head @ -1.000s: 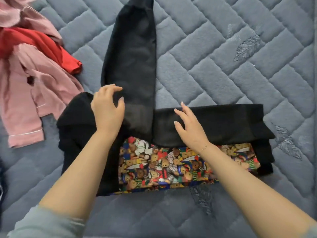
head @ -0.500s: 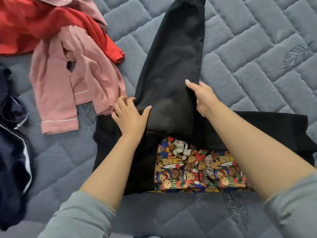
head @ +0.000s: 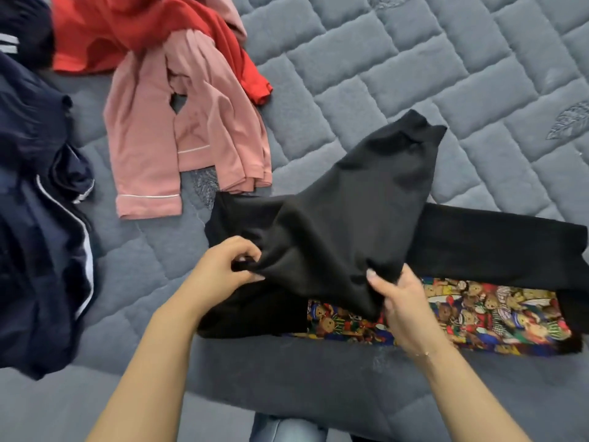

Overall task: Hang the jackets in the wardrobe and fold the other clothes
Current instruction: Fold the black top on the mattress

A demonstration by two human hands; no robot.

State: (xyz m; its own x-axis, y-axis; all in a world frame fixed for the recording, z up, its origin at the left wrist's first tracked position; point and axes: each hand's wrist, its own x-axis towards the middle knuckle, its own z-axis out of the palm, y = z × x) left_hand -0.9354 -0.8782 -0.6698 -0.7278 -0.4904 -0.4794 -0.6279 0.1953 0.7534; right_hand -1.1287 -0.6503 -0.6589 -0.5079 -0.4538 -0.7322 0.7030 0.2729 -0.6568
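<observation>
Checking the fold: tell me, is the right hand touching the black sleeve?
Touching: head view shows the right hand pinching the black sleeve's lower edge.

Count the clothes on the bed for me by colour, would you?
Black top with a teddy-bear print, held in both hands: 1
Pink garment: 1
Red garment: 1
Navy clothes with white stripes: 1 heap; I cannot tell how many pieces are in it
Total: 4, counting the navy heap as one

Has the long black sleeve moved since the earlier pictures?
Yes. The black sleeve has come down toward the teddy-bear print; before, it stretched straight away from it.
</observation>
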